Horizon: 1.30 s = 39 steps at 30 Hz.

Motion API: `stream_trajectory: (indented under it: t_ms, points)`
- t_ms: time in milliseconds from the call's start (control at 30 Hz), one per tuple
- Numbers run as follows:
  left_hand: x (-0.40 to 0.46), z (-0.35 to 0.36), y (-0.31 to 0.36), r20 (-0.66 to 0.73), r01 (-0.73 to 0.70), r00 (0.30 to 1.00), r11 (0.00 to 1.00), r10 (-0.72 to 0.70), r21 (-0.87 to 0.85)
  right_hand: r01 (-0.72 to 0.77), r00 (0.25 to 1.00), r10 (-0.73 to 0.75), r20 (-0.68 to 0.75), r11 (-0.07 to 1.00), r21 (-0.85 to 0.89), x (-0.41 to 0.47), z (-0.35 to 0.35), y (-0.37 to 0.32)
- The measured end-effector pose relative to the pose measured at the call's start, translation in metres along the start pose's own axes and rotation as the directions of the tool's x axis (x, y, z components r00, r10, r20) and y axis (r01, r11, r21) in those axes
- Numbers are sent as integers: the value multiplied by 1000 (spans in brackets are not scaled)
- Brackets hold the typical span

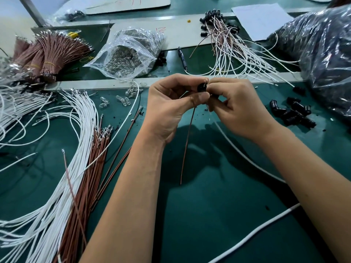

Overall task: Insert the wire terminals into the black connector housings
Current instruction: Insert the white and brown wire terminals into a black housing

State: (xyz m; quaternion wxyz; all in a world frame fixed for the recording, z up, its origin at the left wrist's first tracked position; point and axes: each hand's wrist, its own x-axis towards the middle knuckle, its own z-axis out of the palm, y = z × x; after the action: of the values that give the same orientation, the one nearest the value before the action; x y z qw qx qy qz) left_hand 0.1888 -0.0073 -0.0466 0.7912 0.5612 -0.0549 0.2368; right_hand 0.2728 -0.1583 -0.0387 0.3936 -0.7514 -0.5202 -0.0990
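Housing (201,87): held up over the desk (218,215), between both hands.
Left hand (169,107): thumb and forefinger pinch the housing; a brown wire (187,143) hangs down from this grip.
Right hand (237,109): fingers curled, tips pinching at the housing's mouth, seemingly on the end of the white wire (245,156) that trails from under it.
Terminal: hidden by the fingertips, so I cannot tell how deep it sits.
Doing it well: likely hold the housing still, line the terminal up straight with its cavity, push along the wire's axis from close behind the crimp, then tug lightly to check the lock.
Risk: a grip far back would buckle the thin wire.
Stock: spare housings (292,112) lie to the right.
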Motion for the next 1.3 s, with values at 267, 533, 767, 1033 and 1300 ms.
stream_trajectory:
  t_ms: [267,533,767,1033,1300]
  points:
    - [-1,1,-1,1,-21,1000,1000,21,-3,29,1000,-28,10,994,-102,1,1,3]
    - [0,-1,-3,0,-29,1000,999,29,44,21,997,-30,-75,993,-119,-5,5,0]
    - [-1,0,-2,16,-30,999,999,29,45,34,982,-49,-184,996,-87,-7,5,-1]
    - [-2,3,0,31,-34,999,998,33,48,4,981,-20,-191,996,-86,-7,4,2]
    - [-3,3,3,49,-42,998,998,40,38,10,985,-20,-170,998,-59,-6,5,2]
